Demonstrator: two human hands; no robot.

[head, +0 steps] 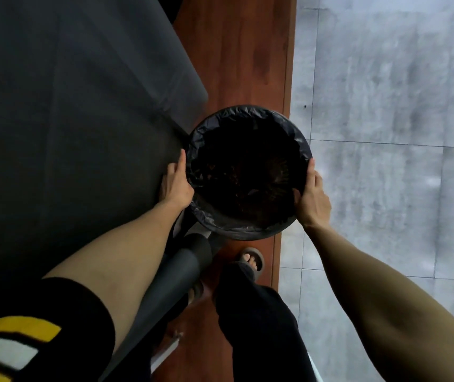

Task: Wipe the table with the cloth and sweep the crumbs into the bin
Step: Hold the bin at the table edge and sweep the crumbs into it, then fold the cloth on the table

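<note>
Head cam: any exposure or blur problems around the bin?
Head view: bin interior is crushed to near black, contents unreadable; grey floor on the right looks washed out; sleeve at lower left is smeared by blur; left hand and right hand on the rim stay fairly sharp.

Dim, flat light is falling from the right, brightening the pale grey tiled floor (385, 78) while the round black-lined bin (247, 128) is sinking into shadow. Wide-angle distortion is stretching the edges; the yellow-striped black sleeve (27, 340) is blurring.

Black-lined bin (247, 172) between left hand (174, 186) and right hand (312, 198), beside grey-clothed table (68, 106).
</note>
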